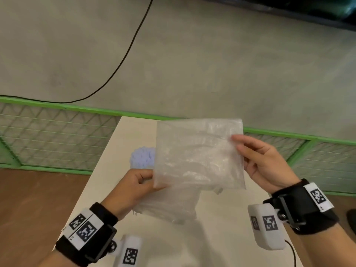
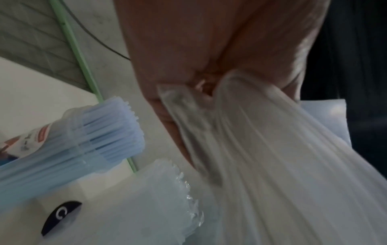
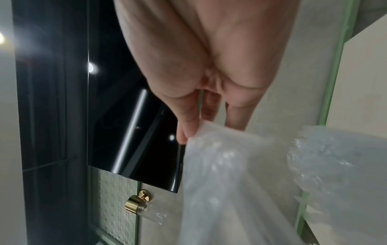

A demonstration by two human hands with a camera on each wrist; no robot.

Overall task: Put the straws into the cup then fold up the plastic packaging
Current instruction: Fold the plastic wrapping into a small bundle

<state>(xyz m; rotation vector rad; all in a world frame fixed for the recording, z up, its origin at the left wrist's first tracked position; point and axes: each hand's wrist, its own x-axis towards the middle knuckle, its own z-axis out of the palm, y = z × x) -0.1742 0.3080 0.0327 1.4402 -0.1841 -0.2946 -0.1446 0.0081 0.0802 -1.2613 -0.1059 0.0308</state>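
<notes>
I hold a clear, crinkled plastic packaging (image 1: 198, 155) up over the white table (image 1: 119, 170), its upper part folded over and its lower part hanging down to the tabletop. My left hand (image 1: 152, 180) pinches its lower left corner between thumb and fingers; the left wrist view shows the film (image 2: 272, 165) bunched in that pinch (image 2: 188, 82). My right hand (image 1: 240, 145) pinches the right edge near the top, and its fingertips (image 3: 188, 132) meet the plastic (image 3: 240, 182). Pale blue straws (image 1: 142, 157) stand behind the sheet, bundled in a clear labelled cup (image 2: 33, 142), their tips (image 2: 108, 131) sticking out.
A green-framed mesh fence (image 1: 57, 132) runs behind the table. A black cable (image 1: 125, 54) lies across the grey floor beyond it. Brown floor lies left of the table. In the right wrist view there is a glossy black panel (image 3: 130, 132) and a gold knob (image 3: 136, 203).
</notes>
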